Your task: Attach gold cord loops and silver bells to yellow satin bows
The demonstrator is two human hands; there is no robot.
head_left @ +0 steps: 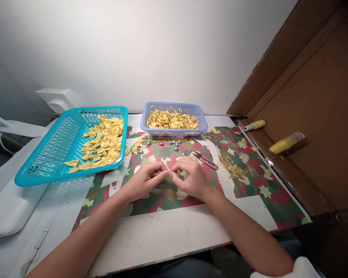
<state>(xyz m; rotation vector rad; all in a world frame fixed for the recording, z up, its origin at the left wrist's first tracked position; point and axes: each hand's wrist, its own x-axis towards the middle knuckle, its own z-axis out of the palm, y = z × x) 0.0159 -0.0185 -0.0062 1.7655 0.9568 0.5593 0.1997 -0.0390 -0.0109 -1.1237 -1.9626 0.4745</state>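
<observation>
Over the patterned sheet, my left hand [149, 178] and my right hand [192, 177] meet fingertip to fingertip, both pinched closed. Whatever lies between the tips is too small and hidden to name. Just beyond them are several small silver bells [176, 148] and a bundle of thin gold ties [162, 139]. A pair of pink thread snips [206, 160] lies close to my right hand. Yellow ribbon bows [104, 143] fill the right side of a turquoise basket [37, 178]. More yellow bows with gold ties [174, 119] are heaped in a blue-purple basket [145, 125].
A tangle of gold thread clippings [234, 168] lies on the camouflage-patterned sheet [263, 208] to the right. Brown cardboard [313, 96] walls that side, with two yellow tubes [286, 143] by it. At left are a white lamp base [23, 129] and a white box [14, 208].
</observation>
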